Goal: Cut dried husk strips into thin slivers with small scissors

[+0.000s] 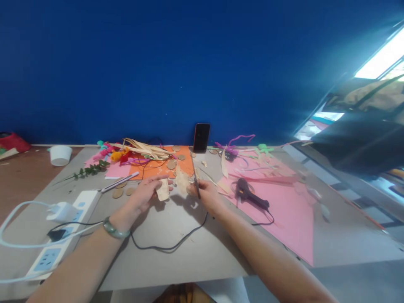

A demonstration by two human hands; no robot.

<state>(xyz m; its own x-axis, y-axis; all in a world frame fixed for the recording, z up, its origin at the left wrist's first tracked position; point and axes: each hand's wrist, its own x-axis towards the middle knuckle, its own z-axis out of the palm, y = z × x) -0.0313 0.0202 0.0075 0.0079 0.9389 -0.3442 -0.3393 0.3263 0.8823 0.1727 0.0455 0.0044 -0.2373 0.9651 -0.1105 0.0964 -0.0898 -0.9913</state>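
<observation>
One glue gun [249, 194] near right hand [206, 194]

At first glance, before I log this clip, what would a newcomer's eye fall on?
The deep blue wall fills the upper half. At the centre, the left hand holds a pale strip while the right hand grips a dark tool, seemingly scissors, beside it. To the right a black glue gun lies on a pink sheet, and a phone stands propped against the wall behind.
</observation>
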